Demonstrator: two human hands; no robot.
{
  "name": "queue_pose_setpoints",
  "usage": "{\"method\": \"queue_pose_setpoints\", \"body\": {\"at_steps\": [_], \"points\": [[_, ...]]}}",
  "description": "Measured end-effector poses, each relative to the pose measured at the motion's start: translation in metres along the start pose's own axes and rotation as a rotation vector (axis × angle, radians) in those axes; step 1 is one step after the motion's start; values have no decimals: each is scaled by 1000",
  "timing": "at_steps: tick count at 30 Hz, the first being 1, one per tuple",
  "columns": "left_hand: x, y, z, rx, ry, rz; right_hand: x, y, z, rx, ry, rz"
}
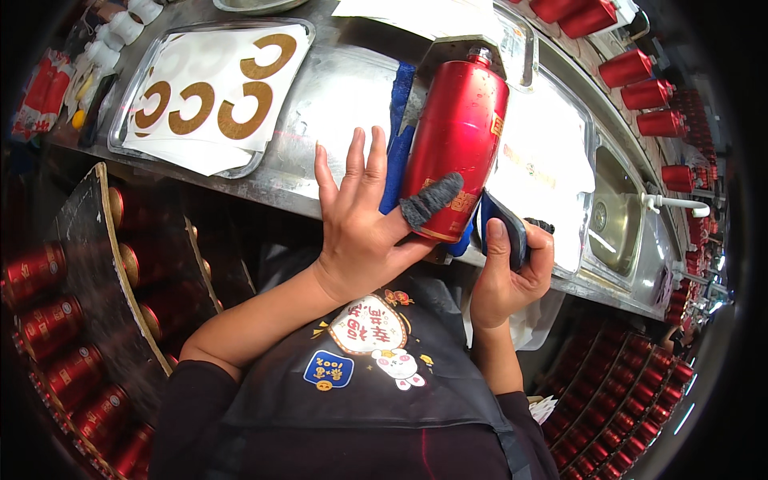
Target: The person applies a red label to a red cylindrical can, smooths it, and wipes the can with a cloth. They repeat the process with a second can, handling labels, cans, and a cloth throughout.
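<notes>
A glossy red bottle (460, 120) with gold markings lies tilted on a blue cloth-covered rest (397, 152), its neck pointing away from me. My left hand (360, 216) grips its lower end, the index finger in a grey finger sleeve (432, 202) laid over the side and the thumb at the base. The other three fingers are stretched out and spread. Close to the bottle's lower right side, my right hand (508, 280) pinches a dark flat pad (512, 228) between thumb and fingers. Water droplets show near the bottle's neck.
At the left, a metal tray (128, 150) holds white sheets with gold C-shaped labels (238, 108). White sheets (544, 168) lie right of the bottle, before a sink (614, 212) with a white tap (680, 206). Red bottles (626, 69) line the far right; racks of red bottles (48, 272) stand below.
</notes>
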State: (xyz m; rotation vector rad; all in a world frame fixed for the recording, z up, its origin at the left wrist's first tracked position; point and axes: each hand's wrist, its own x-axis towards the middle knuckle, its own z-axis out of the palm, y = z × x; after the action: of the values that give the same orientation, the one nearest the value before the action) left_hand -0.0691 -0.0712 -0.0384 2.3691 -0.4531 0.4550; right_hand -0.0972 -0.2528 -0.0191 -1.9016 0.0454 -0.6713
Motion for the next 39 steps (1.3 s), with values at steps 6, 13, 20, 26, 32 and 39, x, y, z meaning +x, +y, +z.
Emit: {"method": "queue_pose_setpoints", "body": {"at_steps": [6,13,20,26,32,39], "points": [[-13,-6,6,-36,46,-87,-1,-3,6,-38,77,-18],[-12,-14,11,-123,35,-107,16,-35,15,-249,-466,-601],[-10,-17,17,-196,68,-82,36,-34,16,-191,-695,-645],[-9,-19,17,-171,15,-100,123,-25,59,-194,-240,-476],[-1,-12,11,-283,-28,-45,50,-17,2,-111,-439,-771],[15,-3,10,-169,-2,199,8,33,-29,-160,-252,-364]]}}
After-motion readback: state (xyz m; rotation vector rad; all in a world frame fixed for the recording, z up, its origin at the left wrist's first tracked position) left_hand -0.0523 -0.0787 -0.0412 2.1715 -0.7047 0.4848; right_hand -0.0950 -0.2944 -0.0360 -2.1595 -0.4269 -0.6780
